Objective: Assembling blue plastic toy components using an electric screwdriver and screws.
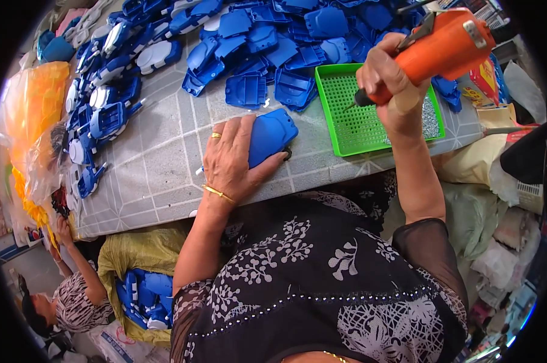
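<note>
My left hand (231, 157) lies over a blue plastic housing (274, 134) near the table's front edge, its fingers across the left part and the thumb along the near side. What is under the palm is hidden. My right hand (389, 81) is wrapped round an orange electric screwdriver (440, 45), raised over a green tray (340, 147). The driver's dark tip points left and down above the tray's perforated bottom. Small silvery screws (429, 118) are heaped in the tray's right part.
Many loose blue covers (279, 45) are piled at the back of the table (164, 169). Blue-and-white assembled parts (113, 121) line its left side. A yellow sack (119, 251) with blue parts stands below. At the lower left another person (82, 296) reaches toward orange bags (37, 115).
</note>
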A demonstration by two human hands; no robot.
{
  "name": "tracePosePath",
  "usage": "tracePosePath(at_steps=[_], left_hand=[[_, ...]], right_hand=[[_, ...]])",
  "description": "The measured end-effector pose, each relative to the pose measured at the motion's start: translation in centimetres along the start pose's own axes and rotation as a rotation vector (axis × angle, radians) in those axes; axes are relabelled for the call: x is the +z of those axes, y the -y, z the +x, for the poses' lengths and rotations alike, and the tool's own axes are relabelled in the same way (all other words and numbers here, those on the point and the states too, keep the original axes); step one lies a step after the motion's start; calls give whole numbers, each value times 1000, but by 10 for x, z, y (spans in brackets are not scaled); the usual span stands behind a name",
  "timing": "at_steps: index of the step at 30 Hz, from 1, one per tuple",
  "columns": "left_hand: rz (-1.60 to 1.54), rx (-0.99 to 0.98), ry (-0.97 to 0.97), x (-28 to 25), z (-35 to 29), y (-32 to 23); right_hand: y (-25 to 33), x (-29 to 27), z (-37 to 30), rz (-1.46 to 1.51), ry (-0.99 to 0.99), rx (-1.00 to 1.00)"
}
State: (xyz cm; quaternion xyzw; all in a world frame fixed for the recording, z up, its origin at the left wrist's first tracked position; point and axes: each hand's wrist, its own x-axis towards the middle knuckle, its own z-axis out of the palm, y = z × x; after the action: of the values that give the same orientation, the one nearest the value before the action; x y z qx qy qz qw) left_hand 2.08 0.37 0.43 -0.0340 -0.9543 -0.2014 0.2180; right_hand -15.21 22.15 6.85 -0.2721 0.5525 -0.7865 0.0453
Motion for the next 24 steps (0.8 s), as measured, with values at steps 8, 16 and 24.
tracePosePath(at_steps=[8,16,24], left_hand=[[14,23,-7,0,3,-2],[22,-2,6,-1,1,-4],[27,-6,8,1,1,-3]], right_hand=[[-7,6,-18,58,22,26],[-15,5,-22,64,48,54],[-17,1,-21,43,33,65]])
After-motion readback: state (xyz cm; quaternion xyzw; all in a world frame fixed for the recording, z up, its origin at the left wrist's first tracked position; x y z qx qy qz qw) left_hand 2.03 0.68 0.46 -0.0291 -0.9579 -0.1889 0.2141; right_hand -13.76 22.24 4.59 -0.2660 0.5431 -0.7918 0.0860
